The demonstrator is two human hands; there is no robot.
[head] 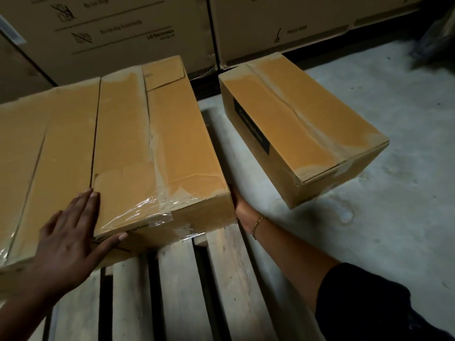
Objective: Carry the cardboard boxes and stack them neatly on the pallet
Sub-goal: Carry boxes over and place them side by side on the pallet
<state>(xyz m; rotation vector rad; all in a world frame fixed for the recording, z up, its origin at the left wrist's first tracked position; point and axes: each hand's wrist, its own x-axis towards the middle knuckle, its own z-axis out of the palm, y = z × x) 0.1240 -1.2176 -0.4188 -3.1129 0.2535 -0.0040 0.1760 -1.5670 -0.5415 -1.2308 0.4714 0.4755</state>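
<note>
Plainly, the left hand (71, 230) is lying flat at 8 o'clock, with straight fingers spanning the seam between two cardboard boxes. Its thumb is stretching along the front top edge of the taped box (160, 143). It is gripping nothing, only pressing.

At 5 o'clock from the centre, the right hand (242, 209) is reaching in against that box's near right corner. Its fingers are hiding behind the cardboard, so I cannot tell whether they are curling or lying straight. A thin gold bracelet (258, 225) is circling the wrist, and a dark sleeve (369, 299) is covering the upper forearm toward 4 o'clock.

The taped box is sitting on the wooden pallet (182, 291), with crinkled clear tape (152, 212) wrapping its near edge; printing on its front face is too cut off to read. A neighbouring box (66, 143) is touching its left side. At 9 o'clock a third box (19, 156) is running out of frame.

A separate box (295, 124) is standing apart at 2 o'clock, slightly angled and wearing a black label (251, 126) whose lettering is blurring. Whether it is resting on the pallet's edge or the concrete floor (394, 193) is unclear.

Large cartons (110, 33) are filling 12 o'clock, their tops cropped and their print mostly illegible.
</note>
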